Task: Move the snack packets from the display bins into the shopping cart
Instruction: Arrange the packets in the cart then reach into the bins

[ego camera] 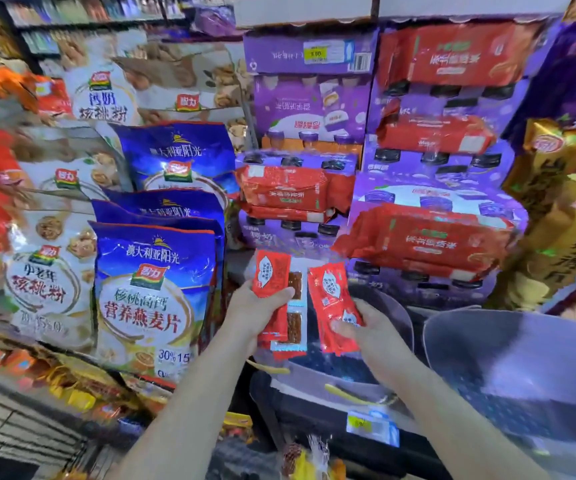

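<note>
Now | left hand (256, 308) grasps packet stack (271, 271), long axis upright | right hand (366, 329) grasps packet (331, 292), top tilted left

The scene is lit brightly and evenly, seemingly from overhead, and colours are rendered saturated, with a violet cast over the purple cartons (311, 109). Pale glare is seen on the film around the red packs (425, 237) and on the glossy blue bags (155, 289). Hardly any hard shadows are cast; only the bottom of the frame is left dim. Wide-angle bending is shown at the edges, where the upper shelves (89, 12) are tilted. Motion blur is spread throughout, heaviest at the left edge and lower corners; the red snack packets (328, 289) are kept fairly sharp.
</note>
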Available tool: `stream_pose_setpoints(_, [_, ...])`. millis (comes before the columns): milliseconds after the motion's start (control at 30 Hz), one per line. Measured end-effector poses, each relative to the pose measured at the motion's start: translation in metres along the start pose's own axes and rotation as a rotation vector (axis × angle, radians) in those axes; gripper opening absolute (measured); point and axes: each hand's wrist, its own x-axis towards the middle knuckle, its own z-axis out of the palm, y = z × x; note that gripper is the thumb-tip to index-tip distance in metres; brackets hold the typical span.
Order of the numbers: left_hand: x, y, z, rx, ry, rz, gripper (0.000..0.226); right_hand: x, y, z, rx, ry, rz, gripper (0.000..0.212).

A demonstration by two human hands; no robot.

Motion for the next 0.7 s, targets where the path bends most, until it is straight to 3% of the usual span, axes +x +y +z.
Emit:
stream_pose_setpoints(167, [0.037,-0.01,0.009,0.089,-0.064,-0.037,0.02,0.028,0.022,0.004,0.062,-0.016,0.133,0.039])
stream_pose_setpoints(300, [0.054,-0.019,0.019,0.14,-0.136,-0.073,0.029,0.048,0.031,0.003,0.032,-0.025,0.243,0.047])
stream_pose_setpoints(433, [0.061,-0.039,0.027,0.34,-0.181,-0.113,0.033,0.063,0.033,0.004,-0.25,-0.063,0.377,0.053])
stream_pose_setpoints(533, [0.068,-0.05,0.028,0.428,-0.175,-0.21,0.036,0.071,0.034,0.006,-0.49,-0.118,0.452,0.042])
stream_pose_setpoints(700, [0.084,-0.049,0.03,0.62,-0.253,-0.341,0.051,0.08,0.039,0.01,-0.607,-0.143,0.473,0.044])
